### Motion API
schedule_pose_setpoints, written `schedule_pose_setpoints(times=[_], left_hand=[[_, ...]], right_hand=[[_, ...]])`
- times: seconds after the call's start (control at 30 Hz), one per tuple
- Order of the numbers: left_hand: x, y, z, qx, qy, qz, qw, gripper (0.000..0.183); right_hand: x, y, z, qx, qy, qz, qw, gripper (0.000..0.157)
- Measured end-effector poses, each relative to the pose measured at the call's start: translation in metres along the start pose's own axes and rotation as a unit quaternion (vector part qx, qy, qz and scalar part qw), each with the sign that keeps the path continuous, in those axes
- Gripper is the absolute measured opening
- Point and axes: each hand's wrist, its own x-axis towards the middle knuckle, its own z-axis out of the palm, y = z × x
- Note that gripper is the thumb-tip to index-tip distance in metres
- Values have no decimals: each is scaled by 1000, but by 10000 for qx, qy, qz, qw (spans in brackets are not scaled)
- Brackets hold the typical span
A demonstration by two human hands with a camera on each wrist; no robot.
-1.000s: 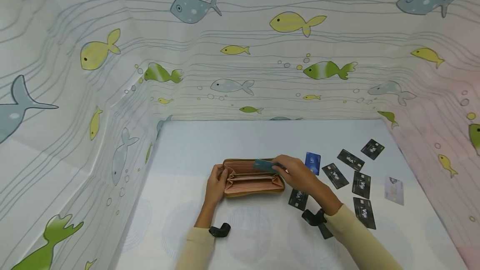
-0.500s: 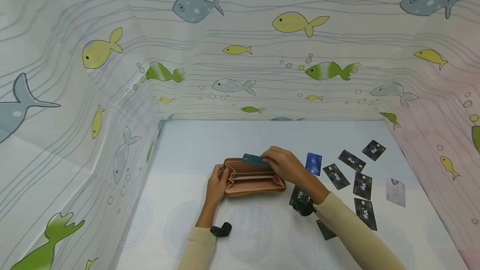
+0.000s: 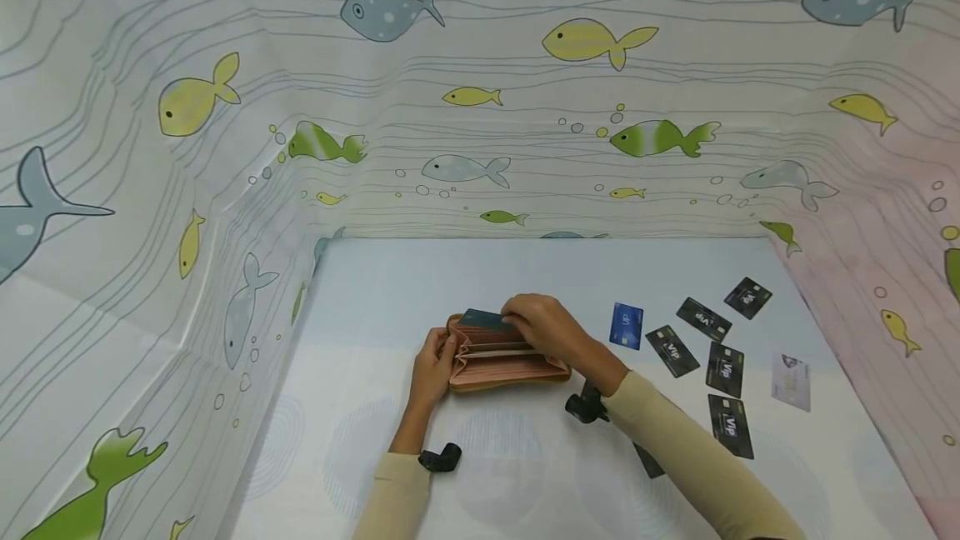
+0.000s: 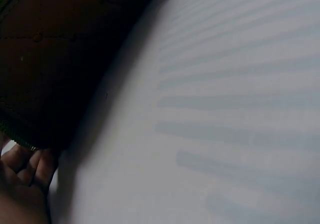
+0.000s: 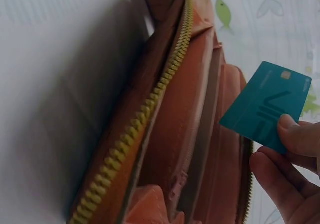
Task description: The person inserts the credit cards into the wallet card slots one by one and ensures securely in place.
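Note:
An open tan zip wallet [image 3: 504, 354] with a pink pleated inside lies on the pale table [image 3: 525, 473]. My left hand [image 3: 433, 367] grips its left end; in the left wrist view the dark wallet [image 4: 55, 59] fills the upper left, above my curled fingers [image 4: 27, 169]. My right hand [image 3: 543, 327] pinches a teal card [image 3: 483, 321] over the wallet's far left side. The right wrist view shows the teal card [image 5: 267, 106] held between thumb and fingers [image 5: 300, 139], just above the wallet [image 5: 170, 134] and its yellow zip teeth.
To the right of the wallet lie a blue card [image 3: 626, 326], several black VIP cards [image 3: 723, 369] and a white card [image 3: 790, 382]. Fish-print cloth walls [image 3: 480, 107] close in the table on the left, back and right.
My right hand has carried the teal card leftward along the wallet's far side, from its right part to its left part. The left hand has kept its hold on the wallet.

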Motion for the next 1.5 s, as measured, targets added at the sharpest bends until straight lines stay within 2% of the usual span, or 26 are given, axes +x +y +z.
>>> schedule_pose_setpoints(times=[0.37, 0.9, 1.17, 1.5], left_hand=[[0, 0, 0, -27, -14, 20, 10000, 24], [-2, -1, 1, 291, 100, -83, 9995, 19], [0, -2, 1, 368, 81, -40, 9993, 20], [-1, -2, 1, 425, 106, 16, 9990, 20]], right_hand=[[6, 4, 13, -156, -74, -178, 9997, 7], [9, 2, 17, -542, -360, -216, 9976, 6], [10, 2, 19, -691, -361, -213, 9967, 5], [13, 3, 24, -835, -134, -710, 9939, 7]])
